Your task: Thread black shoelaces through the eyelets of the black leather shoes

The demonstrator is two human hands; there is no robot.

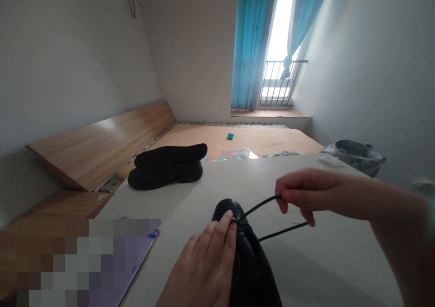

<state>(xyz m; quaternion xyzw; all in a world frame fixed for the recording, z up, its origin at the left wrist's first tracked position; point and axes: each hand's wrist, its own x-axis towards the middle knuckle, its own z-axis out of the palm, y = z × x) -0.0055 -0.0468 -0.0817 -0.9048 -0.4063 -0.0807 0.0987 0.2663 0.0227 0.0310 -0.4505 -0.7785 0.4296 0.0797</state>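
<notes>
Tabletop (326, 270), white, filling the lower half of the view. Grey bag (370, 164), open-topped, just past the far right corner, contents impossible to make out. Black footwear (166, 175) near the tabletop's far left, lying sideways, perhaps a pair. Black leather lace-up shoe (253, 270) at the middle of the near edge, heel end cut off by the frame; long axis running away from the viewer, slightly leftward, toe toward the far edge. Left hand (210, 257) the nearer of the two, laid along the shoe's left side and touching it; fingers nearly straight and close together, tips at the lacing, thumb out of sight, so impossible to tell whether pinching anything. Right hand (299, 193) off to the shoe's right, raised and apart from it, fingers curled closed on the black shoelace (260, 205). Clear plastic packet (243, 153) beyond the far edge, small items inside, too faint to identify. White packet (331, 161) at the far right corner, contents hidden. Two thin lace strands, stretched rightward across the shoe's axis, one at thumb and forefinger, one at the lower fingers.
</notes>
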